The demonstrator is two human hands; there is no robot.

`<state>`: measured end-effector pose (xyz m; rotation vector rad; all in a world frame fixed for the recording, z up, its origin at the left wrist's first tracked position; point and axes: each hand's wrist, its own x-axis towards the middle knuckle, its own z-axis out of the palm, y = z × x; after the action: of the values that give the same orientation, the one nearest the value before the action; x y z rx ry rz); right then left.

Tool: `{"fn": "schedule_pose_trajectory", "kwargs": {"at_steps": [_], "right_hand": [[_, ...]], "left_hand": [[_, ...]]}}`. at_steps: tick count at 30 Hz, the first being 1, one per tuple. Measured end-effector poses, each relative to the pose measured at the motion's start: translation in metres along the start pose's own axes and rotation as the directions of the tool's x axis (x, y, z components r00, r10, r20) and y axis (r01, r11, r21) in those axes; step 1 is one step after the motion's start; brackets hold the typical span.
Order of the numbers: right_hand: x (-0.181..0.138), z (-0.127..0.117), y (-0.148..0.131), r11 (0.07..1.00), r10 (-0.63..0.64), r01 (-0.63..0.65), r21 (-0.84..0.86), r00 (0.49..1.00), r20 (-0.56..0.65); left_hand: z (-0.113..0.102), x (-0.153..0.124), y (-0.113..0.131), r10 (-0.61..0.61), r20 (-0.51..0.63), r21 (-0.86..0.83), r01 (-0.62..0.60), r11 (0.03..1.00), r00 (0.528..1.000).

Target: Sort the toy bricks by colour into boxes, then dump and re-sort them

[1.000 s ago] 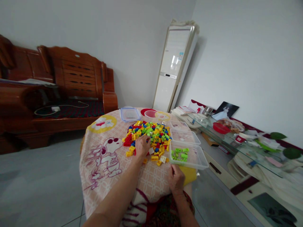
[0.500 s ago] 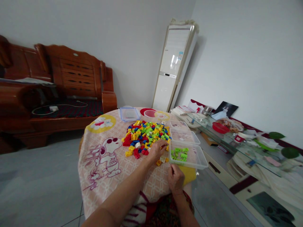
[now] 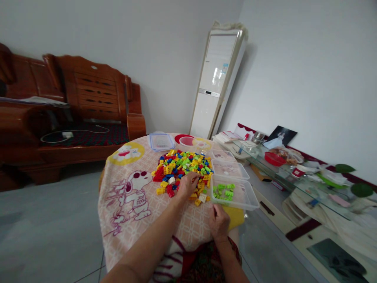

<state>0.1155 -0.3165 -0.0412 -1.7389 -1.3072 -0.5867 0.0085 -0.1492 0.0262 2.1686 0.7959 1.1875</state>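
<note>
My left hand [image 3: 187, 185] is over the near side of a heap of small toy building bricks [image 3: 176, 165] in yellow, red, blue and green. Its fingers are bent and closed toward the bricks; anything between them is hidden. My right hand [image 3: 219, 223] rests at the table's near edge, curled like a fist, and its inside cannot be seen. Just beyond it stands a clear plastic bin [image 3: 246, 200] with several green bricks [image 3: 224, 192] lying inside. A white brick [image 3: 202, 197] and a few yellow ones lie between the heap and this bin.
Behind the near bin are more clear bins [image 3: 240, 171]. A blue-rimmed clear box [image 3: 161, 142] and a pink round container [image 3: 186, 141] stand at the far edge. A patterned cloth [image 3: 123, 204] covers the round table. To the right runs a cluttered glass shelf [image 3: 294, 182].
My left hand has moved left, away from the near bin's side and over the heap, uncovering yellow bricks next to the bin. My right hand has stayed in place.
</note>
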Motion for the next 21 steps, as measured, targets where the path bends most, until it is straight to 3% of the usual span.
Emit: {"fn": "schedule_pose_trajectory", "kwargs": {"at_steps": [3, 5, 7, 9, 12, 16, 21], "right_hand": [[0.000, 0.000, 0.000, 1.000, -0.013, 0.013, 0.002, 1.000, -0.008], [-0.001, 0.001, 0.000, 1.000, -0.012, 0.012, -0.004, 1.000, -0.007], [-0.001, 0.001, 0.001, 1.000, -0.007, 0.007, -0.008, 1.000, -0.004], [-0.001, 0.000, 0.001, 1.000, -0.006, 0.006, -0.007, 1.000, -0.005], [-0.001, 0.000, 0.001, 1.000, -0.006, 0.006, -0.003, 1.000, -0.003], [-0.001, 0.000, 0.001, 1.000, -0.007, 0.007, -0.003, 1.000, 0.003], [-0.001, 0.001, 0.000, 1.000, 0.002, -0.002, 0.006, 1.000, -0.001]], "left_hand": [[-0.009, 0.000, -0.005, -0.110, -0.098, 0.076, 0.117, 0.990, 0.989], [-0.010, 0.000, -0.005, -0.110, -0.126, 0.098, 0.123, 0.988, 0.986], [-0.008, 0.000, -0.002, -0.034, -0.064, 0.115, 0.041, 0.992, 0.997], [-0.004, -0.002, 0.001, 0.083, 0.068, 0.127, -0.091, 0.988, 0.994], [0.005, -0.005, 0.004, 0.204, 0.272, 0.139, -0.248, 0.959, 0.940], [0.015, -0.008, 0.003, 0.194, 0.409, 0.206, -0.297, 0.932, 0.892], [0.022, -0.005, 0.007, 0.115, 0.410, 0.304, -0.255, 0.918, 0.905]]}}
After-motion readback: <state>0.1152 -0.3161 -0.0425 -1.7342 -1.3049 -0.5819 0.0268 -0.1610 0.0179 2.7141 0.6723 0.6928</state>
